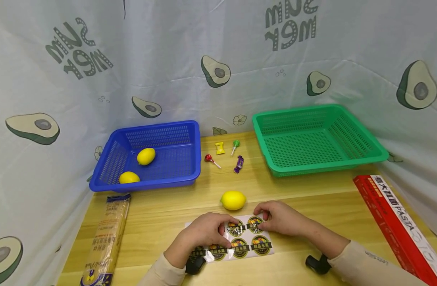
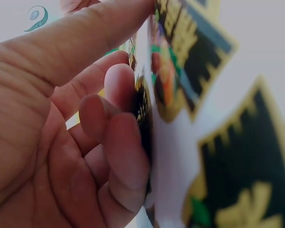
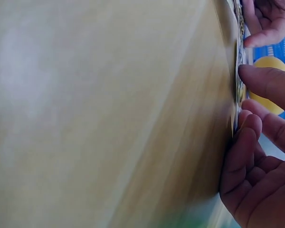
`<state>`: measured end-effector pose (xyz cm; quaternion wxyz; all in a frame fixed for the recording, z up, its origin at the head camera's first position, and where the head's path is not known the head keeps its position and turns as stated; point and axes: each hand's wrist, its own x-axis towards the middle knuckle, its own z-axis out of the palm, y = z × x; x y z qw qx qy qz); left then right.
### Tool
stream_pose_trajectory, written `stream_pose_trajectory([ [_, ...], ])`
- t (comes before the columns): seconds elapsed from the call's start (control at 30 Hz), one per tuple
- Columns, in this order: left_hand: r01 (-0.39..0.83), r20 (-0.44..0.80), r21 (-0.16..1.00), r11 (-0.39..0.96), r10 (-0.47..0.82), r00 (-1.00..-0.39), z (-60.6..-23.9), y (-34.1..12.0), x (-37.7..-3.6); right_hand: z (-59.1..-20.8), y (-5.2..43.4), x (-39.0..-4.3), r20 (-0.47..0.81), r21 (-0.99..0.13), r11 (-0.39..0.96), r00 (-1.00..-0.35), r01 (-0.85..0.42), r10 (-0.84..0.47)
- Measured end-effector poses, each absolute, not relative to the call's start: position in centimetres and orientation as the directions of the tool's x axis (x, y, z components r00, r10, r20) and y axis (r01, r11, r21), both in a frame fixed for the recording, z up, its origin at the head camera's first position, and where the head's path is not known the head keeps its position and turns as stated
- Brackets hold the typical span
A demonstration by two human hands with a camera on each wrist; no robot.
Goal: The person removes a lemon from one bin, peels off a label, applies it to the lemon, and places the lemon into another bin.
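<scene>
Both hands low in the centre of the head view, on a sticker sheet [image 1: 239, 238] lying flat on the wooden table [image 1: 311, 198]. Left hand [image 1: 204, 232] with fingers curled, pinching the sheet's near-left part between thumb and fingertips [image 2: 118, 156]. Right hand [image 1: 280, 217] pinching the sheet's upper right corner. Lemon [image 1: 233, 200] just above the hands. Blue basket [image 1: 189, 159] with two lemons at centre left; green basket [image 1: 347, 159] at centre right.

Lemon [image 1: 233, 200] behind sticker sheet [image 1: 248, 243]
</scene>
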<state>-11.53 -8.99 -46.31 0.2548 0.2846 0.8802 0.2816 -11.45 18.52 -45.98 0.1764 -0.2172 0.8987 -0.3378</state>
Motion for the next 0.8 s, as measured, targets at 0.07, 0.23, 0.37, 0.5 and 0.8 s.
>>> stream_pose_trajectory([
  [0.07, 0.355, -0.288, 0.642, 0.680, 0.643, -0.710, -46.3, -9.0, -11.5, -46.1, 18.4, -11.5, -0.172, -0.678, 0.683, -0.844, -0.273, -0.507],
  [0.23, 0.352, -0.287, 0.643, 0.681, 0.640, -0.713, -46.4, -9.1, -11.5, -46.1, 18.2, -11.5, -0.166, -0.683, 0.679, -0.848, -0.270, -0.504],
  [0.37, 0.355, -0.284, 0.642, 0.679, 0.641, -0.713, -46.4, -9.1, -11.5, -46.1, 17.9, -11.4, -0.155, -0.675, 0.686, -0.857, -0.271, -0.491],
  [0.5, 0.353, -0.283, 0.646, 0.677, 0.642, -0.713, -46.4, -9.0, -11.5, -46.1, 17.8, -11.4, -0.131, -0.662, 0.691, -0.864, -0.289, -0.487],
  [0.8, 0.359, -0.286, 0.637, 0.682, 0.641, -0.712, -46.3, -9.0, -11.5, -45.4, 18.8, -11.6, -0.159, -0.764, 0.616, -0.869, -0.192, -0.469],
])
